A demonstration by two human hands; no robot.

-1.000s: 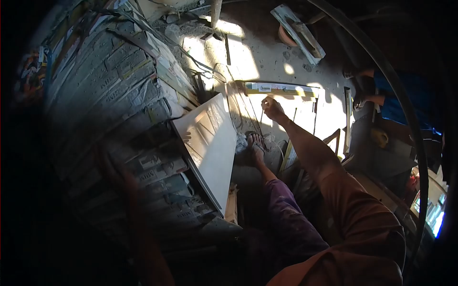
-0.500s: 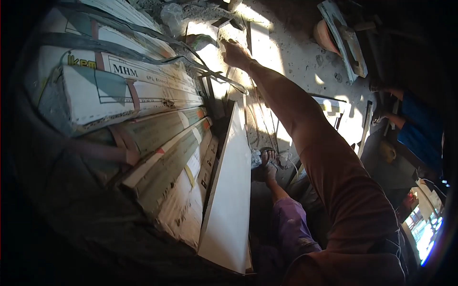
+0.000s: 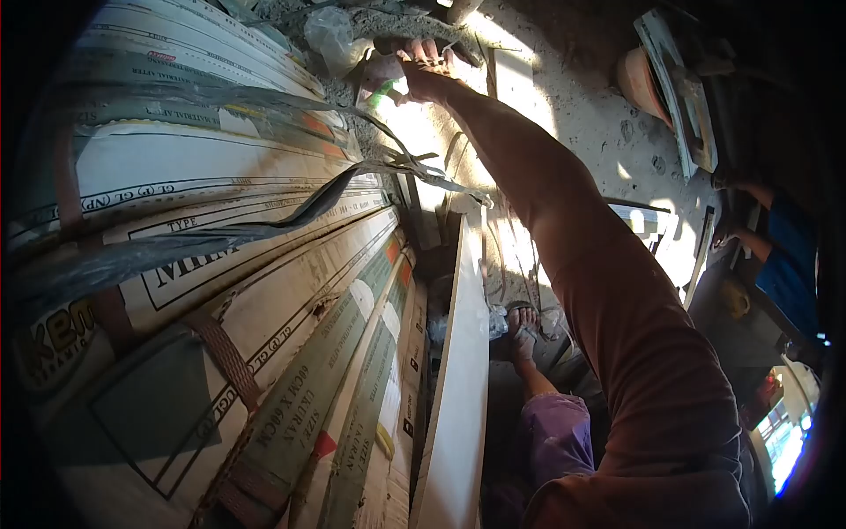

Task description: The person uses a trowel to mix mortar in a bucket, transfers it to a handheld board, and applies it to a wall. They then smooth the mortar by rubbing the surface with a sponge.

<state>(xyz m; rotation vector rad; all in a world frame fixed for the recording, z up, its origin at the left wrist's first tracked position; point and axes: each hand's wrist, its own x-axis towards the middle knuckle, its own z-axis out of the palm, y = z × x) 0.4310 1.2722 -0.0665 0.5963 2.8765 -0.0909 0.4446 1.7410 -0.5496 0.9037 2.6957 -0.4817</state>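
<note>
My right hand [image 3: 428, 75] is stretched far out over the sunlit floor, palm down with its fingers apart. It lies right at a crumpled pale plastic packet with green marks [image 3: 385, 79], which its fingers partly overlap. Left of the packet lies a clear crumpled plastic bag [image 3: 333, 42]. My left hand is out of view. Along the left side stands a stack of printed tile boxes [image 3: 300, 388], bound with brown straps and grey plastic strips [image 3: 308, 207].
A pale upright board [image 3: 456, 361] leans beside the boxes, close to my sandalled foot [image 3: 523, 331]. Planks and a round orange-brown object [image 3: 641, 84] lie at upper right. Another person in blue [image 3: 787, 256] is at the right edge, both arms reaching down near a narrow strip [image 3: 701, 256].
My right hand has moved left and onto the pale packet, its fingers going from curled to spread. The view has shifted, showing the tile boxes larger and closer.
</note>
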